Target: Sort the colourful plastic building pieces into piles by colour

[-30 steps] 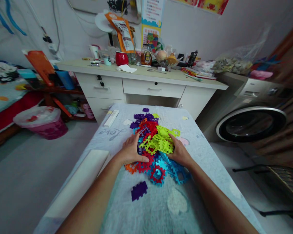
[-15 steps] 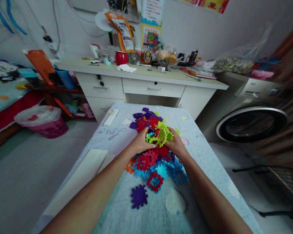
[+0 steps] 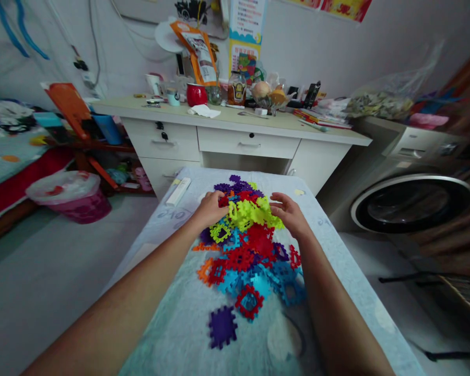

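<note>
Left hand [image 3: 210, 209] & right hand [image 3: 290, 214], fingers loosely curled, not gripping, rest on either side of lime-green tiles [image 3: 250, 214] atop multicolour tile pile [image 3: 250, 256] on table [image 3: 172, 334].

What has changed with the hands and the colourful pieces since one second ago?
Both hands moved away from the person, up the pile. The left hand and right hand now flank the yellow-green pieces at its far end. Red and blue pieces lie uncovered nearer the person. The lone purple piece remains apart on the cloth.
</note>
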